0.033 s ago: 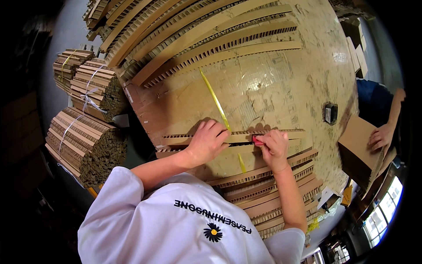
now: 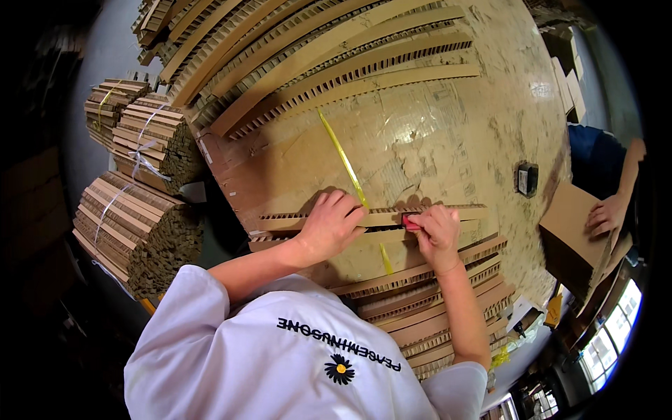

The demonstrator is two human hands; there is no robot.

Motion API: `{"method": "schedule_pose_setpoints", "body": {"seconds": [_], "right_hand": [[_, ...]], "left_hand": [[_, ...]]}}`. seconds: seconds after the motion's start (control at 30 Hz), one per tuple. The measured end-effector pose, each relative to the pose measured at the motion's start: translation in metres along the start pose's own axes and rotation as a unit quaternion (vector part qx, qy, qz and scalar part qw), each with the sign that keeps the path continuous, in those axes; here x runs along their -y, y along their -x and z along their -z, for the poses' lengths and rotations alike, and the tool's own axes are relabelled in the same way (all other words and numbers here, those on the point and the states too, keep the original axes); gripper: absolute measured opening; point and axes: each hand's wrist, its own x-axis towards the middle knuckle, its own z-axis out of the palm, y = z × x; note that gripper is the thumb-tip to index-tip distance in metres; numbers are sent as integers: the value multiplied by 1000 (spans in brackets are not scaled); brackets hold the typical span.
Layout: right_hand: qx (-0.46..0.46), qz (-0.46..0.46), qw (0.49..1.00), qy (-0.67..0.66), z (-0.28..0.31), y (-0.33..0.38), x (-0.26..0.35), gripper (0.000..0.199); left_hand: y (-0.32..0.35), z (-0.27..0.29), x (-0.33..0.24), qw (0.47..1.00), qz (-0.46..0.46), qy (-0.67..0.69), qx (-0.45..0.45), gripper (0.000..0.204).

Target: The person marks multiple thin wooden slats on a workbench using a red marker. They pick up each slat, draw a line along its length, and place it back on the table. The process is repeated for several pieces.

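My left hand (image 2: 332, 225) lies palm down on a long honeycomb cardboard strip (image 2: 455, 211), with its fingers curled over the strip's far edge. The fingertips touch a yellow strap (image 2: 339, 150) that runs across the table and under the strip. My right hand (image 2: 437, 236) rests on the same strip just to the right. It pinches a small red object (image 2: 411, 222), and I cannot tell what that object is. More strips (image 2: 420, 308) lie stacked in front of both hands, next to my white shirt.
The table (image 2: 448, 126) is covered with worn cardboard. Long strips (image 2: 329, 56) are piled at the back. Tied bundles (image 2: 133, 224) stand at the left. A small black device (image 2: 526, 178) lies at the right, where another person's hand (image 2: 607, 212) rests on a brown box (image 2: 570, 238).
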Motion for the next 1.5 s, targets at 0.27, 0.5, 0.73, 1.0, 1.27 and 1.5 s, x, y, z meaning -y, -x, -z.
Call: {"method": "schedule_pose_setpoints", "body": {"seconds": [0.27,0.5,0.73,1.0,1.27,1.5], "right_hand": [[11,-29,999,4,6,-1,9,24],[-193,-224,928,-226,32,16,23,20],[-92,-194,957,-193,5,64,16,24],[-42,-112,986,-112,5,48,8,26],[-27,-72,994,-71,2,42,8,27],[-20,-59,997,-41,8,37,11,28]], "left_hand": [[-4,1,-1,999,-31,-26,7,42],[-74,116,43,954,-100,-197,-202,39],[-19,68,-1,989,-95,-92,-69,49],[30,-7,-21,1000,-11,-13,19,57],[31,-13,-20,1000,-8,-29,8,52],[33,-17,-19,999,-2,-35,3,50]]}}
